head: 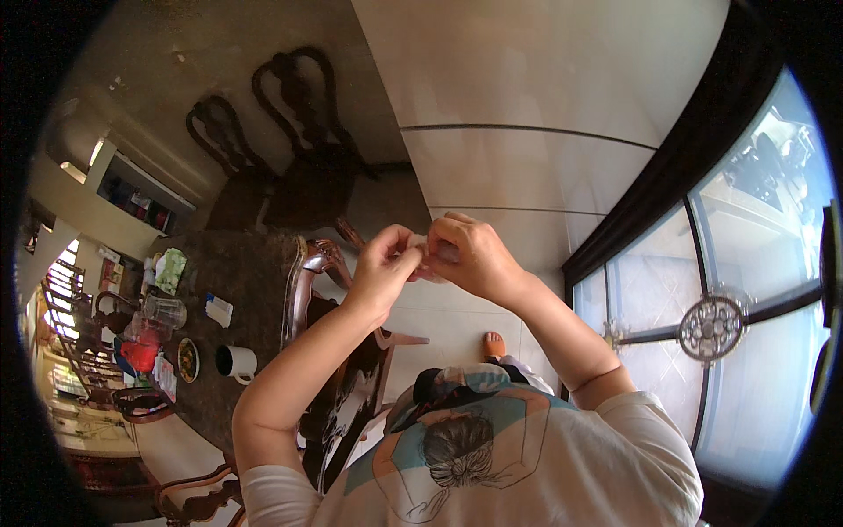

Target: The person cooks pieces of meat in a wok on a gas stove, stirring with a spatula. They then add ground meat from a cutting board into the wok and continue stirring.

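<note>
Out in front of my chest, my left hand (388, 270) and my right hand (475, 255) meet with bent fingers. Between the fingertips is a small, pale, thin piece of material (417, 242), pinched by both hands. Fingers cover most of it, so I cannot tell whether it is film, paper or cloth. Below the hands lies the light tiled floor (461, 323). A carved wooden chair (324, 258) stands left of them, close to the dark table (217, 270).
The table carries a white mug with a dark inside (236, 362), a plate of food (188, 360), a clear pitcher (166, 311), a red container (139, 354) and a green packet (171, 270). Two dark chairs (309, 151) stand beyond. At right is a glazed door with a round ornament (712, 328).
</note>
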Demonstrator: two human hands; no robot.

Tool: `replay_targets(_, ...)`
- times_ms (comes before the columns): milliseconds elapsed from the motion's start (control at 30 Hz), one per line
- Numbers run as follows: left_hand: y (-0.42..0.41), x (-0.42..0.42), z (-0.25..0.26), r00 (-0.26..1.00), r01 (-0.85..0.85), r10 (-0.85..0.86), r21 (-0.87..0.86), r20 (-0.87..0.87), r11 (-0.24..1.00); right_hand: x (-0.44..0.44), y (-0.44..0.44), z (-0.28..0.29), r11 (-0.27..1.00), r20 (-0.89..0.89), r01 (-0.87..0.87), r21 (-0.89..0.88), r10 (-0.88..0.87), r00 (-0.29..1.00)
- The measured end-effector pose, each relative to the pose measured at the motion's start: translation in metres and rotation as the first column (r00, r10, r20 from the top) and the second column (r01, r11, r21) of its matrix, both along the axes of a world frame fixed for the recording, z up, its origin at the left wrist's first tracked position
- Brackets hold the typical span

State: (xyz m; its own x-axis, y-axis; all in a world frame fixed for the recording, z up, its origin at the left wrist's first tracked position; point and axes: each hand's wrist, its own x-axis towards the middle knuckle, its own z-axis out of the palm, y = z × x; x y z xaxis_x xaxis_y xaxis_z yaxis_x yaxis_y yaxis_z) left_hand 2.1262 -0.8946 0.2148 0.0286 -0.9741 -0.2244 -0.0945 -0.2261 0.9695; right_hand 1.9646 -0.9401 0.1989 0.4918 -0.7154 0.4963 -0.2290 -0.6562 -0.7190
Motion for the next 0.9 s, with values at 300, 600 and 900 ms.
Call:
replay_targets(300,-0.054,-0.013,-0.024,0.985,-0.124,0.145,-0.194,0.097,0.973,-0.035,-0.053,-0.003,0.237,0.707,-0.683,0.691,-0.026,0.706)
replay_targets(600,-0.067,-0.031,-0.024,0.882,0.184,0.079,-0.494,0.465,0.850,-0.043,-0.081,-0.037,0.882,0.216,-0.258,0.394,0.184,0.959)
replay_targets(900,-0.039,-0.009,0.002,0.860,0.198,0.111,-0.526,0.499,0.827,-0.017,-0.058,-0.009,0.809,0.212,-0.298,0.506,0.218,0.953)
